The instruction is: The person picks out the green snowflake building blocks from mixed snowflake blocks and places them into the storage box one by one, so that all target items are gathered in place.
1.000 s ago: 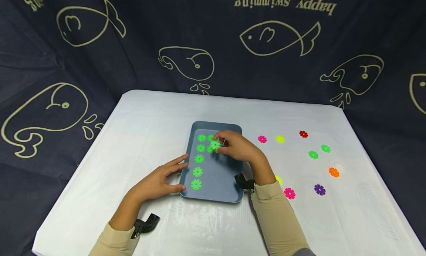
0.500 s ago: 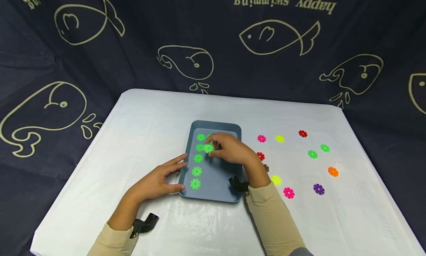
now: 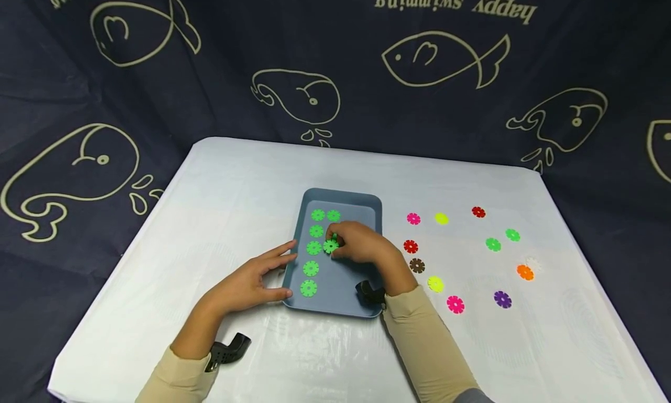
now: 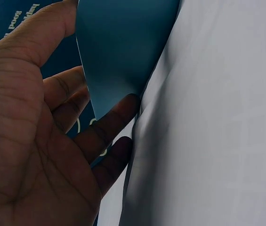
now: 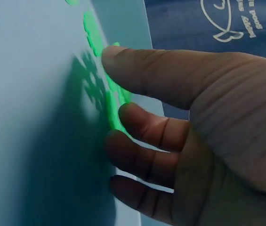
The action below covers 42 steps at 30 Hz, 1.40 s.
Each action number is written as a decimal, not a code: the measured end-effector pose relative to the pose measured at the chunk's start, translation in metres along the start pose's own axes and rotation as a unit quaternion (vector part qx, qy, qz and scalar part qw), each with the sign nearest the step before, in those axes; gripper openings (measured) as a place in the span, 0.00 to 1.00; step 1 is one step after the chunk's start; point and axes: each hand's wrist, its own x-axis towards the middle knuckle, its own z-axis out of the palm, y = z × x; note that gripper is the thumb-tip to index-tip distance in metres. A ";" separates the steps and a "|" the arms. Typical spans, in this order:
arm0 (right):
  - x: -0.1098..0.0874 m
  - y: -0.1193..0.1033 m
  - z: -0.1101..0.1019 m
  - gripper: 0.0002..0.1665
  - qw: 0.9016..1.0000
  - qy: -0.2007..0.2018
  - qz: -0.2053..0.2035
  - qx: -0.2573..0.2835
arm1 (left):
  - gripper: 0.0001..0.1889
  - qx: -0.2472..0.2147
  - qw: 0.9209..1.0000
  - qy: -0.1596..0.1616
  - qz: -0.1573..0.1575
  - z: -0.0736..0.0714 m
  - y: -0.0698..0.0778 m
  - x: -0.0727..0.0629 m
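A green snowflake disc [image 3: 331, 246], notched around its rim, is pinched between the thumb and fingers of my right hand [image 3: 362, 243], low over the grey-blue tray [image 3: 343, 292]. My left hand [image 3: 254, 285] has its fingers spread, with thumb and fingertips touching the tray's left side. In the left wrist view those fingers [image 4: 102, 129] lie along the outside of the tray wall [image 4: 123, 52]. Several green discs [image 3: 311, 268] form a column along the tray's left side. Another green disc [image 3: 334, 215] starts a second column; one below it is mostly hidden by my right fingers.
Right of the tray, loose discs are scattered on the white table [image 3: 251, 181]: pink [image 3: 455, 304], yellow [image 3: 435, 284], brown [image 3: 417, 265], red [image 3: 411, 246], purple [image 3: 502, 299], orange [image 3: 525, 272] and green [image 3: 493, 244]. A dark cloth [image 3: 220, 100] with fish drawings hangs behind.
My right hand has moved toward the near side and slightly left with the green disc, now lower in the second column. Red and brown discs have come into view. The left hand stays put.
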 end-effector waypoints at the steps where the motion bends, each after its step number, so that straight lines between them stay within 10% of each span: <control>1: 0.000 0.000 0.001 0.15 1.000 -0.004 0.000 -0.003 | 0.40 0.002 1.000 0.000 0.001 0.000 0.000 0.000; 42: 0.001 0.001 0.003 0.17 1.000 -0.007 0.020 0.006 | 0.40 0.005 1.000 0.004 0.003 0.000 0.000 0.001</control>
